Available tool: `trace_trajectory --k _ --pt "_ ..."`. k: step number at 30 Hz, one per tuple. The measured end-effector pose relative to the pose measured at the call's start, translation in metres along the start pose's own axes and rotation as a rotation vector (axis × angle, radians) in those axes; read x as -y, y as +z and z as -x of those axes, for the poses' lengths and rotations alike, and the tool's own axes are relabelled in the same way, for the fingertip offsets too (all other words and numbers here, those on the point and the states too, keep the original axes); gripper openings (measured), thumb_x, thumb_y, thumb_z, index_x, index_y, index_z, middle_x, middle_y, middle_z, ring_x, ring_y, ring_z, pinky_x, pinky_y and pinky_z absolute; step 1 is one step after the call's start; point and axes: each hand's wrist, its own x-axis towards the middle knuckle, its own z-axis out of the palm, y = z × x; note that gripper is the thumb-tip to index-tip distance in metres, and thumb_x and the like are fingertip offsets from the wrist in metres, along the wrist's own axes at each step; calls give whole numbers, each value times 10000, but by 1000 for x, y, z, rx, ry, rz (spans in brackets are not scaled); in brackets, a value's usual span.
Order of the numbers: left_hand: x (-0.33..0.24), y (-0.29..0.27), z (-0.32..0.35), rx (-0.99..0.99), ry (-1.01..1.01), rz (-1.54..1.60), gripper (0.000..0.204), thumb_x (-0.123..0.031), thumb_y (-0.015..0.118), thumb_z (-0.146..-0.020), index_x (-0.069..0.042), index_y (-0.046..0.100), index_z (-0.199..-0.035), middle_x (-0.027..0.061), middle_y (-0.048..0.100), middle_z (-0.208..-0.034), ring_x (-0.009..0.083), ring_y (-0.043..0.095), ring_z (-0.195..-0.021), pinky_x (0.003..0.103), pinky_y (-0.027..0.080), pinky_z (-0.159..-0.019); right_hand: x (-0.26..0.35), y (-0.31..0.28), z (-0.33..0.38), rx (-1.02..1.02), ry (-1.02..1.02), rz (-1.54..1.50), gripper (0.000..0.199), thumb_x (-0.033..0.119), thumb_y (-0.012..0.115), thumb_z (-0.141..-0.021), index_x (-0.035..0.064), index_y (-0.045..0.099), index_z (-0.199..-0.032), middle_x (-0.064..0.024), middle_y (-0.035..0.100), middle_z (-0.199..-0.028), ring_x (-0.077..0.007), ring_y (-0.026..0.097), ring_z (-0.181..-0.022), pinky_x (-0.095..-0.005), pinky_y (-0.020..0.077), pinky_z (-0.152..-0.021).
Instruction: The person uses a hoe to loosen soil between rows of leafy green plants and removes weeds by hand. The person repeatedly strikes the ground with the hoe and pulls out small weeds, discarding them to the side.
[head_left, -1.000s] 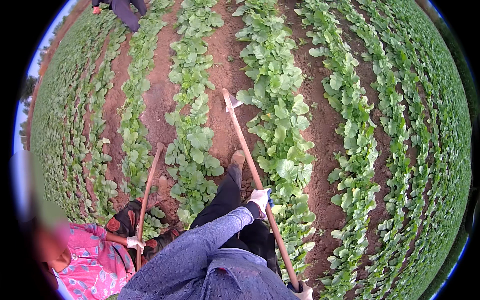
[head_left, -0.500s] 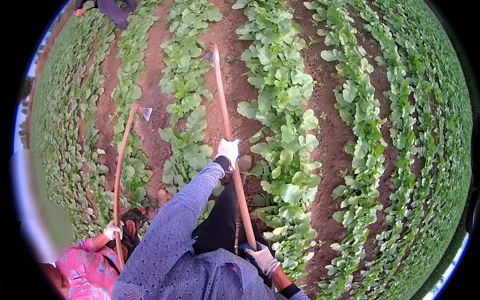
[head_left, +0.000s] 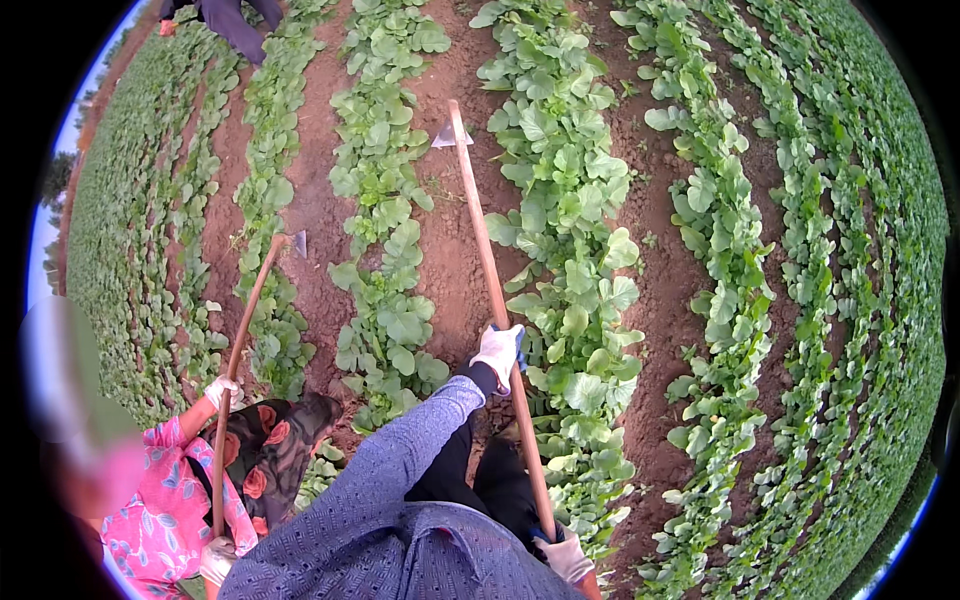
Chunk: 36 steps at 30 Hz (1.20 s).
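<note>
A hoe [head_left: 482, 235] with a long wooden handle slants across the middle of the head view. Its metal blade [head_left: 450, 135] is at the far end, over the bare soil between two leafy rows. My left hand [head_left: 497, 354], in a white and blue glove, is closed round the middle of the handle. Lower down, near my right hip, my right hand [head_left: 566, 556] grips the handle's near end in a similar glove. The leafy crop row [head_left: 580, 300] grows close along the handle's right side. Whether the blade touches the soil I cannot tell.
To my left, a co-worker [head_left: 185, 490] in a pink patterned top holds another hoe [head_left: 245, 325] with gloved hands. Another person [head_left: 235, 25] is at the far left. More leafy rows [head_left: 715, 240] run along the right, with soil furrows [head_left: 660, 370] between them.
My hoe has shifted right and slightly nearer, and both my hands have moved down and right with it. The co-worker's hoe head is nearer, and their second gloved hand now shows.
</note>
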Motion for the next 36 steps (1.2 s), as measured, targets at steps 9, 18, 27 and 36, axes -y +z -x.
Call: trace_trajectory --k 9,18,27,36 --pt "86 -14 49 -90 -115 -205 210 -252 662 -888 -88 543 -945 25 500 -672 205 518 -547 386 482 -518 4 -40 60 146 215 -92 370 217 758 -768 -24 643 -1024 -63 644 -736 -100 580 -681 -302 495 -647" --pt "66 17 89 152 -400 86 177 -209 638 -894 -65 546 -847 17 468 -694 173 495 -554 381 502 -487 -45 -22 93 -17 250 84 349 183 750 -774 -40 642 -1020 -59 654 -722 -85 592 -622 -279 499 -581" --pt "64 -34 -2 -50 -185 2 265 -232 630 -888 -132 475 -698 -11 423 -554 157 439 -446 352 437 -416 -69 17 -15 90 56 25 312 152 732 -775 -24 647 -1018 -26 633 -687 -62 521 -556 -258 446 -503" --pt "159 -41 78 483 59 -444 219 -227 487 -971 -31 536 -887 86 503 -675 208 581 -621 387 523 -569 -93 -21 108 -6 204 78 311 182 754 -758 -3 673 -995 -47 657 -754 -91 570 -619 -289 485 -575"
